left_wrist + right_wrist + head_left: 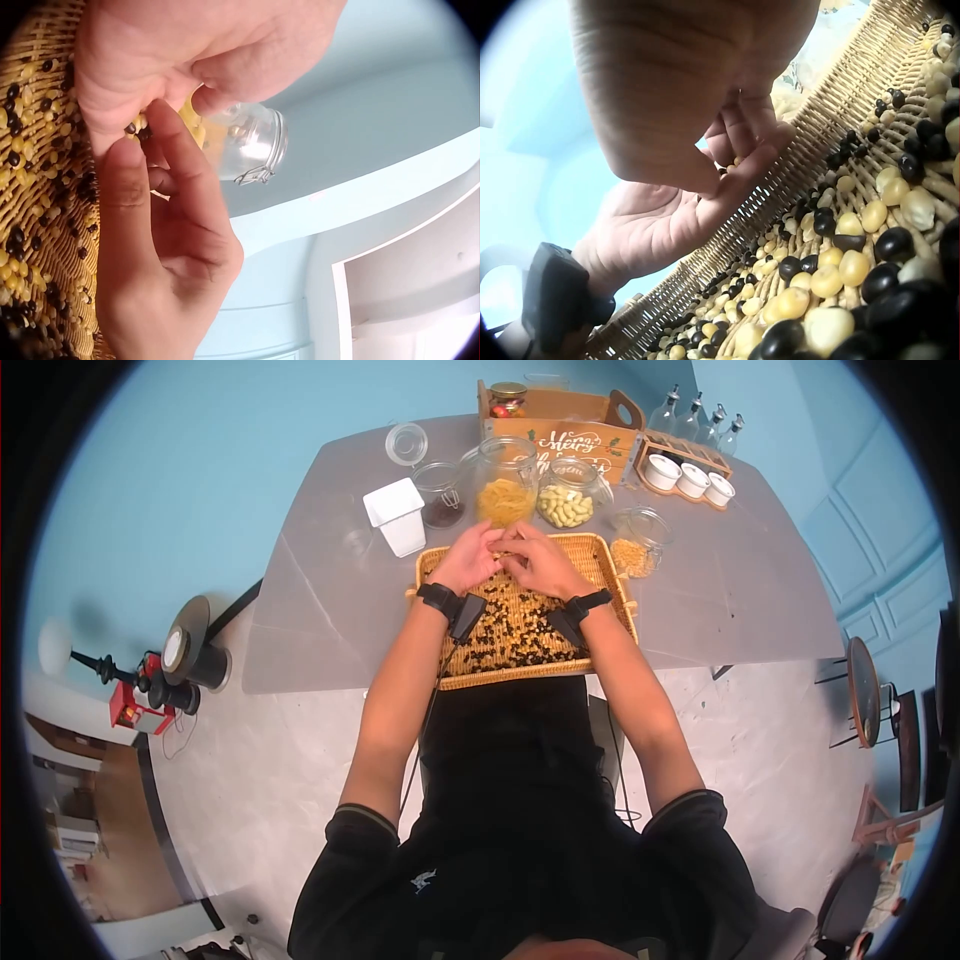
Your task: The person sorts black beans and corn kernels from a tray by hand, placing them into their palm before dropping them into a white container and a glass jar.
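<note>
The straw-coloured wicker tray (500, 680) lies flat on the worktop (730, 590) before me. Glossy black beans (895, 246) and smooth yellow kernels (854, 268), some paler, lie loose and mixed across its woven bottom, thickly towards 6 o'clock. A few of both sit in my left grip (470, 560), towards 12 o'clock.

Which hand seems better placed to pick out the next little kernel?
Probably the right hand: its thumb and fingertips reach toward the small yellow and black kernels in the left hand, which is busy cradling them, cupped.
</note>
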A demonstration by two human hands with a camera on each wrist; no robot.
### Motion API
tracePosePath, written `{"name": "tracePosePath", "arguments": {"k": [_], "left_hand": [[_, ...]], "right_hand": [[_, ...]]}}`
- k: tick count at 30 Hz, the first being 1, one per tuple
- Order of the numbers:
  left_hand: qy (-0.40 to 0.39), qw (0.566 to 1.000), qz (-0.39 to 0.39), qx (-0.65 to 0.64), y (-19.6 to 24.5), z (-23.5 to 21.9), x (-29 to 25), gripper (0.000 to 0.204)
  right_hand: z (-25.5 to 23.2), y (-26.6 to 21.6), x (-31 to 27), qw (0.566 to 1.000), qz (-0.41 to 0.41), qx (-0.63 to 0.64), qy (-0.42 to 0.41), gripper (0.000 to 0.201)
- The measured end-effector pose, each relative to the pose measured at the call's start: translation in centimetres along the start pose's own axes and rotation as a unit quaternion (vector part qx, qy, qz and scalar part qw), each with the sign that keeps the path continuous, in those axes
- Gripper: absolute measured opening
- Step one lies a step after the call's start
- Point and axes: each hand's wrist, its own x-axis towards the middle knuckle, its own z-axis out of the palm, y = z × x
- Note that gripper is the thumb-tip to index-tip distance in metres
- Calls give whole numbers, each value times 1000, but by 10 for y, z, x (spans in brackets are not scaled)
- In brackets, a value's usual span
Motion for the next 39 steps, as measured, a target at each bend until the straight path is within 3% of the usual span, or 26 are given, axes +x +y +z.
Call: {"name": "tracePosePath", "arguments": {"k": [6,11,20,29,30,33,35,36,39], "left_hand": [[62,998,-19,1,-8,1,6,45],[54,998,-7,11,-9,3,5,43],[70,997,-27,26,-11,4,7,42],[26,999,-38,14,-11,5,10,35],[24,999,-38,14,-12,4,10,35],[-114,983,-77,-125,-18,-43,37,35],[-16,999,-33,-40,-14,5,10,36],[36,999,-11,2,-12,22,-1,36],[-11,1000,-12,13,-15,6,6,38]], "right_hand": [[5,11,2,995,-63,-71,-6,22],[5,5,2,988,-66,-138,-33,19],[2,-2,5,967,-141,-213,-16,14],[-2,-6,1,979,-105,-174,-1,16],[-2,-6,1,985,-80,-154,0,15],[2,4,0,999,2,-43,14,14],[3,13,1,992,67,97,36,12],[2,13,3,976,109,187,40,12],[-2,19,8,886,208,412,42,12]]}}
